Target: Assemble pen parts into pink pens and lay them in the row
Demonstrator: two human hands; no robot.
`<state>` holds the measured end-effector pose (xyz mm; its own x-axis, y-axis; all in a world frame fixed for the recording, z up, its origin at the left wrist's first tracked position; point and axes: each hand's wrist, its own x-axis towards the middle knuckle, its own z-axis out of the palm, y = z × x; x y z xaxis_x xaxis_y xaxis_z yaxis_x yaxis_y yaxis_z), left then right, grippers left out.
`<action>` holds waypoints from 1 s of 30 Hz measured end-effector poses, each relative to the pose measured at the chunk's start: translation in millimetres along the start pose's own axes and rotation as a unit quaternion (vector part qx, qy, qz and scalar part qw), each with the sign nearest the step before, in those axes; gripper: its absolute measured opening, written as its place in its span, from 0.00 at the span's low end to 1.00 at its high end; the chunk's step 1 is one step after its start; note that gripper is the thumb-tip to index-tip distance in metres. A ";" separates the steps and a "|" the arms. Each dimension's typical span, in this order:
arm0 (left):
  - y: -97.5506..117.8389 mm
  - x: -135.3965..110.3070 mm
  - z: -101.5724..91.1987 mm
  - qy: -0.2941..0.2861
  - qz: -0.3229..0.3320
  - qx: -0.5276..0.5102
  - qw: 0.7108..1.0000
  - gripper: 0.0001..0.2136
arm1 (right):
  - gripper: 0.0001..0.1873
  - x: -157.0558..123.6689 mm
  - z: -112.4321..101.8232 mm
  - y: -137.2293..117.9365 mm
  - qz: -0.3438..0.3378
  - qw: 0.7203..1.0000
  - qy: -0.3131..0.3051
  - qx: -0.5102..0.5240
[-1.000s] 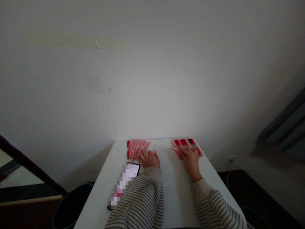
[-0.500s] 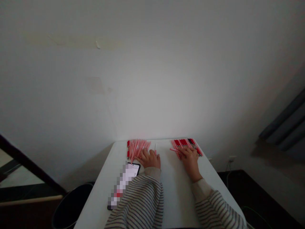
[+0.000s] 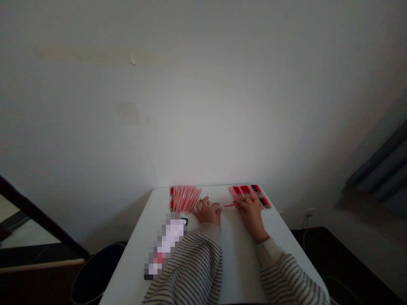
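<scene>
My left hand (image 3: 209, 214) hovers or rests low over the table's far half, fingers spread and curved. It is beside the right edge of a fanned pile of slim pink pens (image 3: 184, 199). A thin stick with a white end (image 3: 209, 194) shows just beyond its fingers; its lower part is hidden. My right hand (image 3: 252, 212) is closed on one end of a pink pen (image 3: 229, 205), which points left towards my left thumb with a small gap. Under and beyond the right fingers lie more pink pens and several red pieces (image 3: 244, 189), partly covered.
A phone (image 3: 170, 241), its screen blurred out, lies left of my left forearm on the white table (image 3: 127, 262). Red pieces (image 3: 172, 199) flank the pink pile, and black and red ones (image 3: 263, 199) lie far right. A wall stands behind; a dark bin (image 3: 97, 275) is left.
My left hand has moved right, away from the pink pile and nearer the held pen. The pen in my right hand has shifted slightly left and down and lies more level.
</scene>
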<state>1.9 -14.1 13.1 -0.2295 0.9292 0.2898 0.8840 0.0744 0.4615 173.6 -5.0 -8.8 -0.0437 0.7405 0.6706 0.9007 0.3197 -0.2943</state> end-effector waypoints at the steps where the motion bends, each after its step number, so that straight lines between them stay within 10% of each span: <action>1: -0.2 0.5 -0.4 -0.003 -0.002 -0.001 1.000 0.08 | 0.09 -0.1 0.0 -0.5 -0.003 1.000 0.000 -0.002; 30: 5.3 2.0 -7.2 -0.029 -0.010 -0.012 0.999 0.04 | 0.10 0.3 1.8 -4.2 -0.002 1.000 -0.006 0.012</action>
<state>3.2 -14.4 22.1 -0.2223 0.9470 0.2319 0.8696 0.0851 0.4863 168.9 -5.1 -8.6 -0.0527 0.7469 0.6628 0.8899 0.3363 -0.3082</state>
